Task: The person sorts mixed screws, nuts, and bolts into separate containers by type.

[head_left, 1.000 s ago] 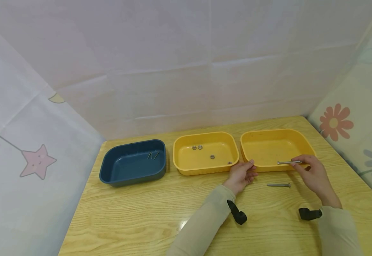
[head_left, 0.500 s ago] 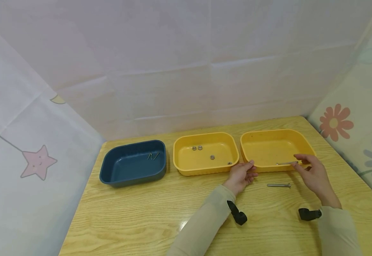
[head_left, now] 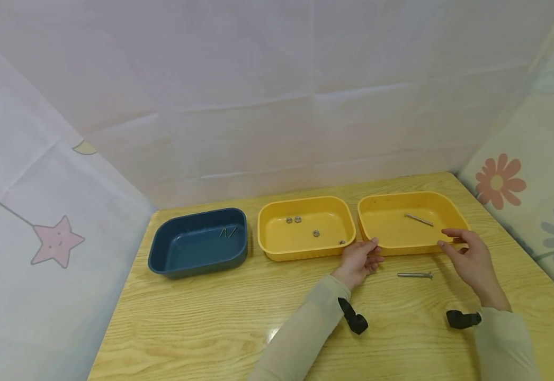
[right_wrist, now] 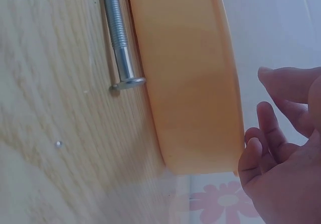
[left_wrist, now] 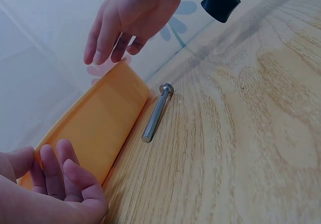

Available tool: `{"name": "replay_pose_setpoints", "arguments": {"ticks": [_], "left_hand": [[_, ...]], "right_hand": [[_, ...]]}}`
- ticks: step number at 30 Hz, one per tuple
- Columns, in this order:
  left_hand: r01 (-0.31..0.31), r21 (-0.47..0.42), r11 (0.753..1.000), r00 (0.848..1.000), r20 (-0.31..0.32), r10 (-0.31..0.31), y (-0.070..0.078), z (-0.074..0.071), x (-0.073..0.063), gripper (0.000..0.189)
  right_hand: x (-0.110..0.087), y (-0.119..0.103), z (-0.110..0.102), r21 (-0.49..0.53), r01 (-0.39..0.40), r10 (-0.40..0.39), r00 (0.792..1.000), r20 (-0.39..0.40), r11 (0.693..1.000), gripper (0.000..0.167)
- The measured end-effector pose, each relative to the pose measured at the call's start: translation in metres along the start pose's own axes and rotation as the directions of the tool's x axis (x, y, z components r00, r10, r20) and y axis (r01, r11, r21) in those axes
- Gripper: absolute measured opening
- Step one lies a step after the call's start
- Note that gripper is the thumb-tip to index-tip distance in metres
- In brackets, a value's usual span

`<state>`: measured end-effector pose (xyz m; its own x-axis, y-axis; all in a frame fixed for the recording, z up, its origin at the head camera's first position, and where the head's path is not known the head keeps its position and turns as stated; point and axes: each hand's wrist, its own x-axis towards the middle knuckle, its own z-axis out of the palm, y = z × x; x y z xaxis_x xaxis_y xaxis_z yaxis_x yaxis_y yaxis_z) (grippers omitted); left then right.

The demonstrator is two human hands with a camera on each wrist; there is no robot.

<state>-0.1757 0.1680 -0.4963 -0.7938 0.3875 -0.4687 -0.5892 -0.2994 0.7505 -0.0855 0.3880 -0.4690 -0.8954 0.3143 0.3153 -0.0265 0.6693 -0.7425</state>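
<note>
With thumb and fingers, my left hand [head_left: 357, 262] holds the near left rim of the right yellow tray [head_left: 401, 247]; in the left wrist view the thumb [left_wrist: 20, 161] lies at the rim and the fingers against the outer wall. One bolt [head_left: 419, 219] lies inside this tray. Over its near right corner hovers my right hand [head_left: 470, 259], thumb and fingers apart, holding nothing. A second bolt [head_left: 415, 275] rests on the table in front of the tray, its head to the right; both wrist views show its threaded shank.
The middle yellow tray [head_left: 305, 254] holds several nuts [head_left: 316, 233]. Farther left, a dark blue tray [head_left: 200, 269] contains thin screws [head_left: 233, 232]. All three trays stand in a row on the wooden table [head_left: 200, 328], before a fabric backdrop [head_left: 258, 132].
The bolt that my right hand pinched has dropped into the right yellow tray. The fingers of that hand have parted and drawn back slightly. My left hand has stayed put.
</note>
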Motion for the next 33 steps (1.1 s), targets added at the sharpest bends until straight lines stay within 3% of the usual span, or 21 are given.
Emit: {"name": "replay_pose_setpoints", "arguments": {"ticks": [19,25,33], "left_hand": [[-0.003,0.005,1.000,1.000,-0.004,0.003,0.001,0.001,0.000,0.011],[-0.002,0.002,1.000,1.000,-0.005,0.002,0.000,0.001,0.000,0.011],[-0.001,0.004,1.000,1.000,-0.003,0.001,0.000,0.000,0.000,0.011]], "right_hand": [[-0.007,0.007,-0.013,-0.003,-0.072,0.072,0.997,0.027,0.997,0.038],[-0.010,0.010,-0.015,-0.035,-0.068,0.072,0.990,0.122,0.997,0.033],[-0.015,0.015,-0.010,-0.045,-0.021,0.032,0.961,0.274,0.999,0.027]]}}
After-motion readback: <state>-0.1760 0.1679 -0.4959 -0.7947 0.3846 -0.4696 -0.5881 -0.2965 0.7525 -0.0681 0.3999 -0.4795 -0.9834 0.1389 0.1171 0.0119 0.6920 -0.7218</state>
